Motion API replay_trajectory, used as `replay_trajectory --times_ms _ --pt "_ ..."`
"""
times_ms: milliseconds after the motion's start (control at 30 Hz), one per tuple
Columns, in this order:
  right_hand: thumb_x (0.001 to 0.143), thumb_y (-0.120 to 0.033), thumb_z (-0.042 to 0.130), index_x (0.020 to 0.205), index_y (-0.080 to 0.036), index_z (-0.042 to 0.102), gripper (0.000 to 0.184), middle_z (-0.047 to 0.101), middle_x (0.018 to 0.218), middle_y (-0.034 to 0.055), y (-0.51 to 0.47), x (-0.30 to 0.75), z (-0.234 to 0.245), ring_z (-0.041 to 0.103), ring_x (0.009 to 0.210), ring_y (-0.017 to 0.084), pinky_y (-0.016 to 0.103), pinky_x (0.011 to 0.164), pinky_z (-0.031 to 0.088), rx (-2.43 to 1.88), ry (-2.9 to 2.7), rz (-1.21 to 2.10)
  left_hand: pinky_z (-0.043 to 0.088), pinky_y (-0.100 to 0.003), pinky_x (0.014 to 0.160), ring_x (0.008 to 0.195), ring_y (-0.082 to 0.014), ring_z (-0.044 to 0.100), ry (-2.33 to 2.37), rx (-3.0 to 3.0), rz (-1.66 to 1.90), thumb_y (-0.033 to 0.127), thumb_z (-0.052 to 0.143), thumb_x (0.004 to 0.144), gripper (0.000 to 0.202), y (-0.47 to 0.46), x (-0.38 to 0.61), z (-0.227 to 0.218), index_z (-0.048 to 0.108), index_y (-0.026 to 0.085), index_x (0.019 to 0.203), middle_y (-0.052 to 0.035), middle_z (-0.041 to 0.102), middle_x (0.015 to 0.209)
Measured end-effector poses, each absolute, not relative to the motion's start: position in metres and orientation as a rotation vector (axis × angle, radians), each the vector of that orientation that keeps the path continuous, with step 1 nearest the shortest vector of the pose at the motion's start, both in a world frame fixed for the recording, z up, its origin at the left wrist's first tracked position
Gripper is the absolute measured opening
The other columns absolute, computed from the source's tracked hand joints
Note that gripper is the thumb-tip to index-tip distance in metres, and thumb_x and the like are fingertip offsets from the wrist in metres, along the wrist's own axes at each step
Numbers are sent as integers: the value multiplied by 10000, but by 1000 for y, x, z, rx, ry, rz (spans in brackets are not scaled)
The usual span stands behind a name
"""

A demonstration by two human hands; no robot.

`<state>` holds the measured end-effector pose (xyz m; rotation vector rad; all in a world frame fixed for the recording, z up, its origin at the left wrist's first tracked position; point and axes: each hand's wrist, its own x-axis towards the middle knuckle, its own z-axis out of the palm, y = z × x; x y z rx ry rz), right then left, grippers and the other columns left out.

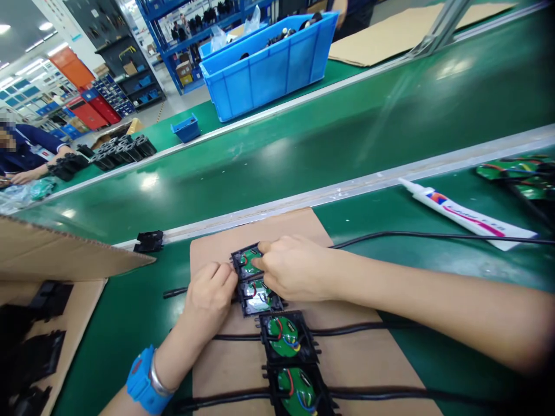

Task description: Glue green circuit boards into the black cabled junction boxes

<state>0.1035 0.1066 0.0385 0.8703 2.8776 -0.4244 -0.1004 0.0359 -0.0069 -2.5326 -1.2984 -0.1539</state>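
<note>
A row of black open housings with green circuit boards lies on a brown cardboard sheet (225, 358), each with a black cable running out. My left hand (211, 300), with a blue watch at the wrist, is closed against the left edge of the farthest housing (246, 261). My right hand (295, 267) pinches down on that same housing from the right. The second housing (258, 297) sits just below my fingers. Two more housings (284, 338) (299, 390) lie nearer to me.
A white glue tube (466, 215) lies right on the green bench. A loose black part (148, 241) sits by the conveyor rail. Cardboard box with black parts at left (39, 323). Blue bins (269, 63) beyond the belt. Another person (26, 153) works far left.
</note>
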Motion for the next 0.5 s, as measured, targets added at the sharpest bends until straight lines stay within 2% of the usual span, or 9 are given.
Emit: replay_trajectory --times_ms 67,133,300,367,500 --pt "844 -219 416 947 -138 715 326 671 866 145 105 102 38 653 675 272 346 560 433 882 2876 -395 481 -326 606 708 -209 518 -1285 -2548 -52 -4 398 860 250 34 -101 -3 589 153 822 -57 586 770" --pt "844 -223 415 961 -150 715 330 673 884 145 103 101 38 657 685 277 346 559 436 901 2885 -371 509 -342 641 751 -216 549 -1354 -2563 -71 -13 397 831 276 30 -101 2 610 145 912 -68 618 838" --pt "840 -244 411 1049 -188 711 370 685 913 146 102 101 39 664 734 282 351 603 447 994 2863 -395 519 -345 852 966 -207 580 -1659 -2573 -538 84 448 868 311 26 -95 9 595 150 1133 -87 626 1086" --pt "831 -249 422 1052 -193 709 367 690 923 140 105 104 40 662 773 282 351 637 449 1011 2862 -455 505 -347 895 1004 -208 579 -1620 -2660 -636 123 458 893 273 32 -91 8 606 148 1122 -91 625 1106" --pt "787 -194 465 1113 -177 647 374 691 989 106 116 116 41 641 863 245 304 681 436 959 2946 -713 504 -384 879 996 -222 595 -1501 -2839 -557 128 451 907 208 44 -88 3 644 157 981 -86 644 1096"
